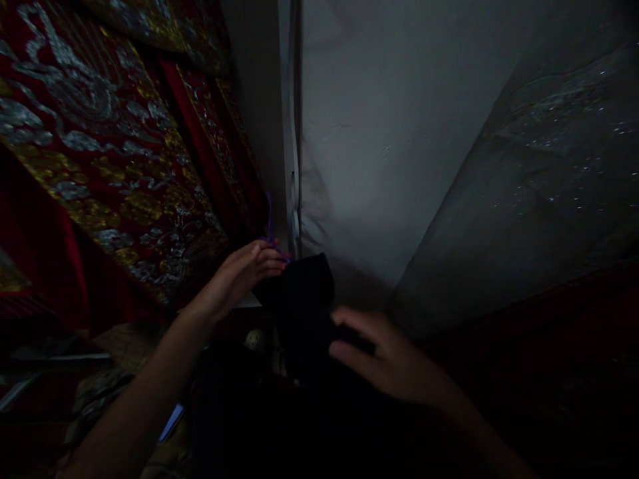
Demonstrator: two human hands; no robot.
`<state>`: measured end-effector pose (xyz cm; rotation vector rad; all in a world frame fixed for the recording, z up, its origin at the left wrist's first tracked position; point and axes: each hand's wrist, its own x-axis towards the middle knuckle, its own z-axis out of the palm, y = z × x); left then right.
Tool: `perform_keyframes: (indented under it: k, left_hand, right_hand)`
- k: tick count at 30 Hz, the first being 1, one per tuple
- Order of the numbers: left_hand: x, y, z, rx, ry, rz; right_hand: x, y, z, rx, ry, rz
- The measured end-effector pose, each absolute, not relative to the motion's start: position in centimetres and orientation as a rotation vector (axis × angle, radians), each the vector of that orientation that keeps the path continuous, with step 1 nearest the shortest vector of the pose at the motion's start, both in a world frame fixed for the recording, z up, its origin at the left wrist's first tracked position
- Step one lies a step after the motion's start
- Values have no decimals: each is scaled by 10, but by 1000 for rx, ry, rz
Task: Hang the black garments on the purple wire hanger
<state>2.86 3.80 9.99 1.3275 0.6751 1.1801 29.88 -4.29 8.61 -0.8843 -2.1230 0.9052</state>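
My left hand (244, 271) is closed, with its fingers bent around a thin purple cord (270, 219) beside the wall corner. Touching these fingertips, a black cloth-like thing (307, 286) stands up between my two hands; its exact kind is lost in the dark. My right hand (384, 352) is at the right side of the black thing. Its thumb and forefinger are stretched out and apart, with nothing visible between them. Whether its fingertips touch the black thing I cannot tell.
A red cloth embroidered in gold and silver (140, 173) hangs on the left. Ahead is a pale wall (389, 133) with a vertical strip (293, 120) along its corner. Shiny clear sheeting (564, 159) covers the right. A small pale round object (254, 340) lies below.
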Motion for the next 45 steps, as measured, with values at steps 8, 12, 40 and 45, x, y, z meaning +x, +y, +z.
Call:
perform_keyframes:
  k: [8,12,40,45]
  left_hand:
    - [0,-16,85,1591,1100,639]
    - [-20,-18,104,1954,1205,670]
    - [48,39,22,2356,1460,1340]
    - [56,35,9,2409,1531,1499]
  right_hand:
    - [273,-5,45,-839,-2185,875]
    - [284,31,20,-943,-1912,642]
    - [299,121,105,-840,-1093,625]
    - [320,102,89,-882,-964,631]
